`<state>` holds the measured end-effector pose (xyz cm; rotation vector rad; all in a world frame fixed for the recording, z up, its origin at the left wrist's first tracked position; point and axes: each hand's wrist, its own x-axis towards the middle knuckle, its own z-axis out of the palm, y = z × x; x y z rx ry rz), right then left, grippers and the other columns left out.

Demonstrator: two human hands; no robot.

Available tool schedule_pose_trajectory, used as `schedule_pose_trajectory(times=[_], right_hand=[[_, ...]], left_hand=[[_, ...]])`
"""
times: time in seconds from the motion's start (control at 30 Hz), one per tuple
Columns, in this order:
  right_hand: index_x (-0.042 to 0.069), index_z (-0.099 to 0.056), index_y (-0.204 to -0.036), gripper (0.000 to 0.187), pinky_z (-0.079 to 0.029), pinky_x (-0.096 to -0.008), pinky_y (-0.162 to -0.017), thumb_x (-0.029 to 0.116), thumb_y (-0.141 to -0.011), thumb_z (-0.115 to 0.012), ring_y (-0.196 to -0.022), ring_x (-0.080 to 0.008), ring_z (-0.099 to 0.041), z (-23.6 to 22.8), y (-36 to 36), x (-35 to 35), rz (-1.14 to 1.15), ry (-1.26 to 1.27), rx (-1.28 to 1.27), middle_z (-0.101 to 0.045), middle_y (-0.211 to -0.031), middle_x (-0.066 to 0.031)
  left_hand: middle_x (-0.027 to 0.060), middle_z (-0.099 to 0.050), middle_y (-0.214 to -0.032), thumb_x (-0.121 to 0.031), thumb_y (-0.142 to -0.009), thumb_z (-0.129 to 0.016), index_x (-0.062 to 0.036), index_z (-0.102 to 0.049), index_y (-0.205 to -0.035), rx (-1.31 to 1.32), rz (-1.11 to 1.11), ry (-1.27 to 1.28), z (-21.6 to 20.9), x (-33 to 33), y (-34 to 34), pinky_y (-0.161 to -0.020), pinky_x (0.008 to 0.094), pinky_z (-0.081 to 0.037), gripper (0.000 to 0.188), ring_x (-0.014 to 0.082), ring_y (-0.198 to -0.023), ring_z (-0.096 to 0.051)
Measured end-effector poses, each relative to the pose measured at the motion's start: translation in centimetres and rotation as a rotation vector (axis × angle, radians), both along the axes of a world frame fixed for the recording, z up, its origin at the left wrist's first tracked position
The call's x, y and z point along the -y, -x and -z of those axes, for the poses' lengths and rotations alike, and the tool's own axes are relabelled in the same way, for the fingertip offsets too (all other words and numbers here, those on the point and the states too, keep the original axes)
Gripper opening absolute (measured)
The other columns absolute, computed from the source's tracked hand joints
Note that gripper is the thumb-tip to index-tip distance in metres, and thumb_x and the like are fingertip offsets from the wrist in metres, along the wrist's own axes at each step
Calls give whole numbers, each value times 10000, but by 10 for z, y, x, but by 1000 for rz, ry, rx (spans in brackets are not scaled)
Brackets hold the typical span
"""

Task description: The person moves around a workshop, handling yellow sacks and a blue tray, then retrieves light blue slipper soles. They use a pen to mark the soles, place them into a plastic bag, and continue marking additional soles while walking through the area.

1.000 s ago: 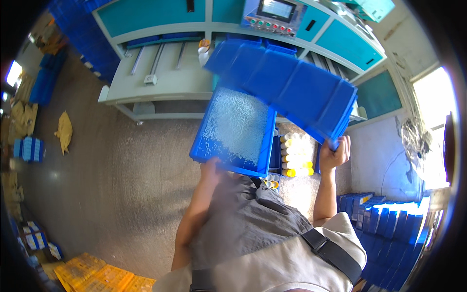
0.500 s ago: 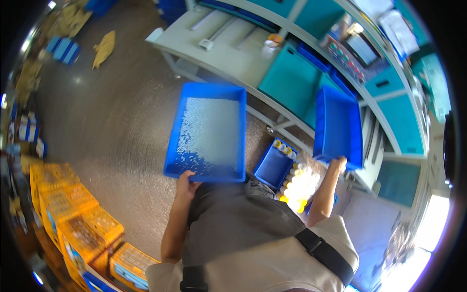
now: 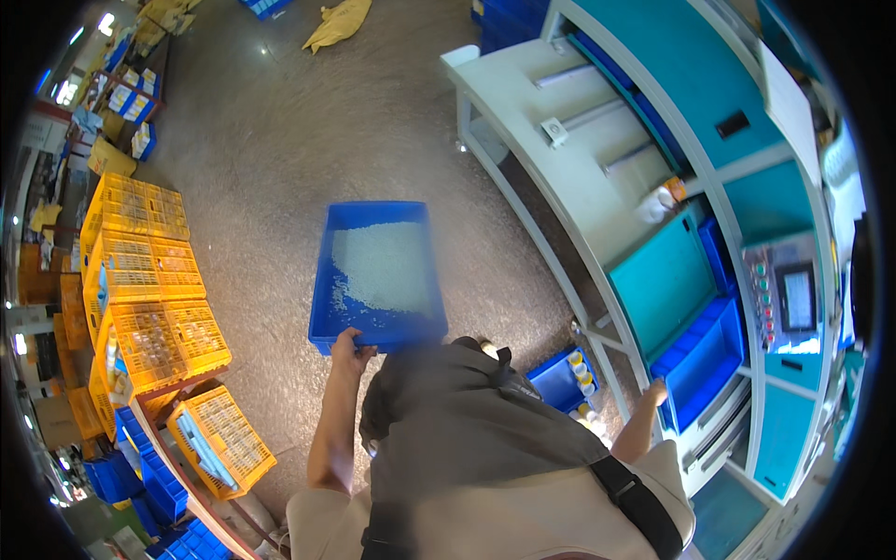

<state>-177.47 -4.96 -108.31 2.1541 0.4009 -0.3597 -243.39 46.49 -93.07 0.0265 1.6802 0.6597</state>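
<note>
Left hand [image 3: 347, 353]: narrow, fingers hooked over the near rim of the pellet tray [image 3: 322, 313], holding it up.
Pellet tray: blue, in front of the body, above the floor [image 3: 252, 187]; white pellets [image 3: 383, 266] lie mostly toward its far side.
Right hand [image 3: 657, 392]: small in view, at the near corner of the second tray [image 3: 702, 369] — exact grip, cannot tell.
Second tray: blue, no contents seen, beside the teal panel [image 3: 658, 280] of the bench [image 3: 518, 107].
Change: view has swung left; yellow crates [image 3: 154, 280] show more fully, and the second tray sits farther right.
Meaning: my reading — handling is now split, pellets kept with the left hand, second tray kept benchward.
</note>
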Motion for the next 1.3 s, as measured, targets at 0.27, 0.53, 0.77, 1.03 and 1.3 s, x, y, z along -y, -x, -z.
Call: schedule_pose_trajectory(times=[0.27, 0.53, 0.77, 1.03, 1.3], right_hand=[[11, -542, -1340, 540, -516, -378, -933, 431, -1002, -576, -1155, -246, -626, -17, 242, -509, 846, -1184, -1231, -633, -1272, -146], [40, -315, -1541, 897, -349, -441, -1132, 614, -920, -615, -1397, -305, -406, -150, 291, -964, 825, -1400, -1553, -409, -1529, -164], [56, -482, -1394, 673, -483, -439, -986, 408, -869, -714, -1169, -298, -579, -114, 226, -1256, 1168, -1376, -1518, -586, -1289, -157], [112, -621, -868, 200, -491, -335, -597, 228, -716, -678, -671, -196, -576, -126, 155, -1566, 1227, -1455, -1254, -589, -773, -46], [100, -621, -842, 186, -519, -377, -746, 197, -688, -659, -786, -231, -598, -55, 92, -1856, 1418, -1579, -1157, -608, -821, -52]], left_hand=[[88, -566, -725, -87, -799, -606, -37, -547, -867, 176, -37, -37, 8, -240, -45, -578, 374, -576, 103, 227, -568, -577], [97, -614, -889, -33, -829, -589, 0, -572, -999, 327, 317, -413, -19, -498, -71, -695, 367, -571, 174, 220, -767, -628], [127, -638, -1038, -26, -835, -581, 30, -553, -1146, 245, 370, -213, -2, -773, -136, -810, 433, -603, 317, 273, -918, -670], [153, -642, -1210, -262, -933, -679, 29, -520, -1343, 356, 793, -257, -17, -1100, -171, -875, 378, -558, 528, 257, -1083, -653], [185, -715, -1074, -267, -893, -681, 30, -596, -1295, -409, 964, -233, 158, -1485, -53, -833, 363, -533, 507, 253, -954, -691]])
